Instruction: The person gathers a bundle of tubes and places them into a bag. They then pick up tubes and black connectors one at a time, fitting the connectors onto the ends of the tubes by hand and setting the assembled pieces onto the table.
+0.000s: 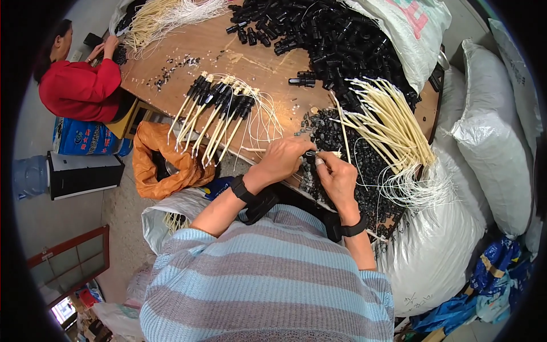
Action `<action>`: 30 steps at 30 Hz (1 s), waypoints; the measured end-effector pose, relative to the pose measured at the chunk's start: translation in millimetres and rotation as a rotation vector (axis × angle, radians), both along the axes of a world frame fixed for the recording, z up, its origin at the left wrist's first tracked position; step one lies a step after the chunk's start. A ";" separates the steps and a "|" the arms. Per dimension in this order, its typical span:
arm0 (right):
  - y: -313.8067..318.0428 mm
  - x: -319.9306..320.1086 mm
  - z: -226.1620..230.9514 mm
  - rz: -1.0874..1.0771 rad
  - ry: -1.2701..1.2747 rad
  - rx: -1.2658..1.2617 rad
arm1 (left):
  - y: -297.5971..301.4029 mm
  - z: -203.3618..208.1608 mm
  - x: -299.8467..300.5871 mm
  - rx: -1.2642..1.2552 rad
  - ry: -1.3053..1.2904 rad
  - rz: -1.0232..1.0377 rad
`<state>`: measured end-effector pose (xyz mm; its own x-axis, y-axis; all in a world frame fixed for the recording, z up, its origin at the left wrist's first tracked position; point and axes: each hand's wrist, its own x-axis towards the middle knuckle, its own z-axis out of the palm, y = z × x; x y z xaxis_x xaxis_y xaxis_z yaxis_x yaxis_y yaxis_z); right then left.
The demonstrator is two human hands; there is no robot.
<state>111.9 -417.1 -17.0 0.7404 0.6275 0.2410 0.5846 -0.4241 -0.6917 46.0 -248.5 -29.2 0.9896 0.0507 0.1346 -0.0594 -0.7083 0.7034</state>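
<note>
My left hand and my right hand meet at the table's near edge, both closed on one small black plastic holder. A cream end piece pokes out beside my right fingers; how it joins the holder is hidden. Just beyond lies a heap of small black clips. To the right rests a bundle of cream sleeved wires with loose white ends. Left of my hands, a row of black holders fitted with cream wires lies across the table edge.
A large pile of black holders covers the far table. White sacks crowd the right side. An orange bag stands open below the left edge. A person in red works at the far left, near more cream wires.
</note>
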 end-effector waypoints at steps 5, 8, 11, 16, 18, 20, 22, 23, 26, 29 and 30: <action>-1.8 -1.0 2.6 0.155 0.091 -0.006 | -0.8 11.6 5.9 -0.190 0.279 -0.138; -0.3 -3.4 -2.6 0.111 0.029 -0.017 | 2.6 14.9 2.6 -0.303 -0.014 -0.076; 0.0 -5.7 1.5 0.074 0.038 -0.031 | 8.1 13.2 5.2 -0.238 -0.199 -0.020; 1.8 -10.4 -5.7 0.117 0.154 0.190 | 7.6 13.1 -2.2 -0.264 -0.318 -0.076; 2.3 -14.9 -2.5 0.118 0.176 0.023 | 7.7 4.4 -5.6 -0.236 -0.299 -0.097; 1.3 -17.6 -8.8 0.034 0.174 0.037 | 13.0 -2.3 3.6 -0.183 -0.303 0.056; -5.3 -13.6 -10.7 -0.077 0.334 0.045 | 27.0 -14.2 6.2 -0.127 -0.307 0.210; -7.4 -12.4 -13.8 -0.103 0.384 0.118 | 43.8 -21.5 0.4 0.058 -0.163 0.259; -14.2 -9.5 -11.1 -0.204 0.558 0.163 | 58.7 -19.7 -2.7 0.212 0.031 0.276; -9.3 -6.2 -13.7 -0.225 0.624 0.155 | 40.6 -13.1 11.5 0.112 -0.105 0.205; -7.4 -6.2 -12.8 -0.241 0.648 0.135 | 31.0 -13.1 19.0 0.047 -0.287 0.163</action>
<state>105.7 -424.5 -29.9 0.8756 0.4238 -0.2317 -0.0628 -0.3759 -0.9245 65.0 -217.5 -42.4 0.8903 0.1919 0.4131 -0.1341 -0.7563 0.6403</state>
